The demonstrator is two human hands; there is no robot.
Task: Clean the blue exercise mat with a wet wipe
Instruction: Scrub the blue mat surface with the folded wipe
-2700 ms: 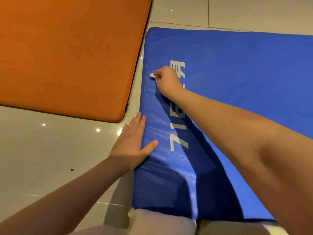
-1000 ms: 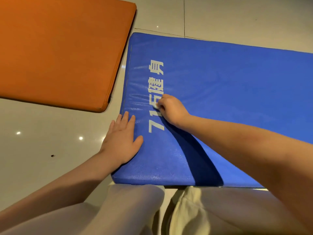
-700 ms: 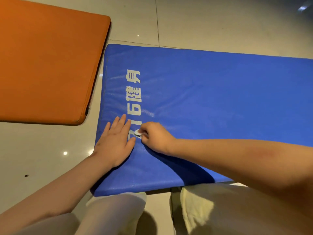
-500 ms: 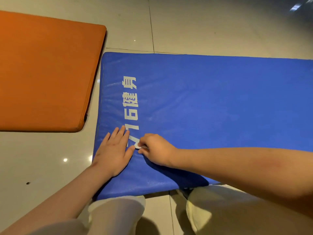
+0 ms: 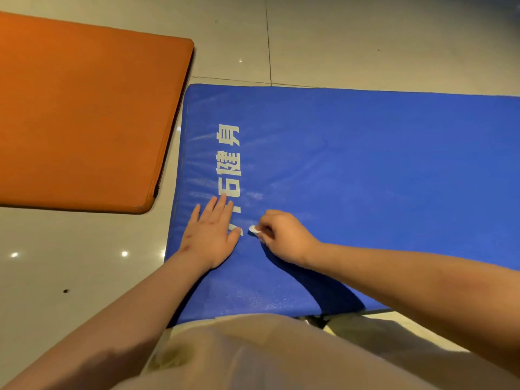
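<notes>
Blue exercise mat [image 5: 365, 170] flat on floor [image 5: 84, 263]. Right hand [image 5: 284, 237] fingers clenched round balled wet wipe [image 5: 254, 229] on the mat; left hand [image 5: 211, 235] flat, fingers released, bracing. Risk — wad so small it likely skips patches, dries out.

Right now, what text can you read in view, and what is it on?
"6健身": white print on the blue mat, running along its left end.
Strokes before the "6": mostly under the left hand, unreadable.
Orange mat: no text.
Wipe in the right hand: no print visible.
</notes>
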